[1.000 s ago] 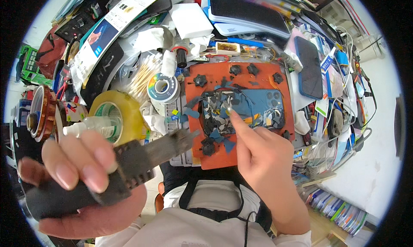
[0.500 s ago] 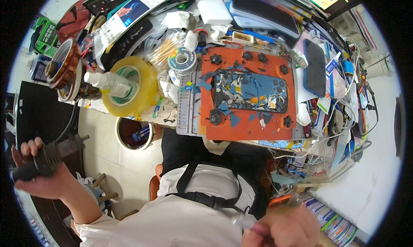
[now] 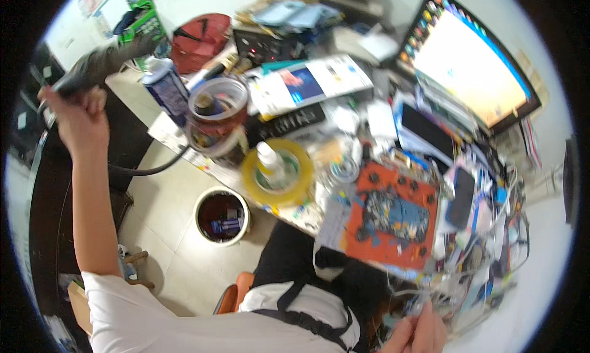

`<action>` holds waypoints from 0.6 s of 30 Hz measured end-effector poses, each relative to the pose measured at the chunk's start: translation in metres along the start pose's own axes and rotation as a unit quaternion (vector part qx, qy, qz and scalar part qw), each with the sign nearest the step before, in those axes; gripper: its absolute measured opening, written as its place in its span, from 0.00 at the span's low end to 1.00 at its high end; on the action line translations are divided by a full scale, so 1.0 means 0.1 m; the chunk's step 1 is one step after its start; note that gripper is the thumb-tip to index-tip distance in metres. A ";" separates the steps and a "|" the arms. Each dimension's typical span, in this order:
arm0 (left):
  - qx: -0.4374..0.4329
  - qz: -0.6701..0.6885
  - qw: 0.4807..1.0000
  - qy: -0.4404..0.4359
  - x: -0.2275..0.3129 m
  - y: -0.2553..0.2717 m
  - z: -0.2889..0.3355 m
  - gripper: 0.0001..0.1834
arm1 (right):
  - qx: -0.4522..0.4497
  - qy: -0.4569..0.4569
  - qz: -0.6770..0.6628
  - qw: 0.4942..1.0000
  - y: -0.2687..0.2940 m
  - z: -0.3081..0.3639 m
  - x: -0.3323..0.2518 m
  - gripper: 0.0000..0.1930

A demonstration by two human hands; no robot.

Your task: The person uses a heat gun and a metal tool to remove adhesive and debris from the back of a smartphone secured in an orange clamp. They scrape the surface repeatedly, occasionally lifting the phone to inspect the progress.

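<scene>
My left hand [image 3: 83, 116] is raised at the far left, its fingers wrapped round a black hot air gun [image 3: 104, 64] blurred by motion. A thick black hose [image 3: 153, 170] runs between that side and the cluttered bench. Low at the right, my right hand [image 3: 418, 331] has its fingers pinched together; whatever is between them is too blurred to name. On an orange holding plate [image 3: 353, 245] with black knobs lies a phone [image 3: 402, 214] with a shattered blue back, shards scattered about it. Neither hand touches the phone.
Yellow tape rolls [image 3: 249, 178] hold a white spray bottle [image 3: 268, 159]. Behind stand a clear round tub [image 3: 218, 107] and a blue-and-white can [image 3: 165, 85]. A monitor [image 3: 470, 61] rises at the back right. A white bin [image 3: 200, 214] stands on the floor below the bench.
My view has swung to the left, so the bench sits further right. My left hand has lifted the hot air gun upward and away. The right hand remains low, its fingers pinched.
</scene>
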State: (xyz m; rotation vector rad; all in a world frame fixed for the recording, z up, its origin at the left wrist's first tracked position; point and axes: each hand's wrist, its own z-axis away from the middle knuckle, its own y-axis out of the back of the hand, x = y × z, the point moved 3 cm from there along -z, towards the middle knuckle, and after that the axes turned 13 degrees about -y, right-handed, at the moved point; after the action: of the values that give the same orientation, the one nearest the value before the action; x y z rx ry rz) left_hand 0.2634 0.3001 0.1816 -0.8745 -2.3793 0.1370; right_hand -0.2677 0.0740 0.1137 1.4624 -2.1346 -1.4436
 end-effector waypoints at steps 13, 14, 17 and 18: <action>0.144 0.083 0.936 0.309 -2.39 0.34 -0.67 0.22 | 0.104 0.193 0.048 0.975 -2.23 -3.23 -0.89 0.34; 0.118 0.131 0.931 0.320 -2.50 0.29 -0.61 0.24 | 0.090 0.183 0.089 0.975 -2.52 -3.42 -1.02 0.40; 0.118 0.225 0.903 0.346 -2.78 0.11 -0.45 0.28 | 0.121 0.221 0.172 0.952 -3.13 -3.75 -1.29 0.44; 0.131 0.213 0.897 0.365 -2.85 0.07 -0.41 0.29 | 0.136 0.237 0.196 0.942 -3.25 -3.82 -1.34 0.43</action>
State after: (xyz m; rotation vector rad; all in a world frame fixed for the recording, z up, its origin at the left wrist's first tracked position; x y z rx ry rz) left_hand 0.4635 0.1248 0.0709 -1.0685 -1.4167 0.2440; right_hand 0.2313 -0.0671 0.1016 1.2041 -2.1879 -0.6033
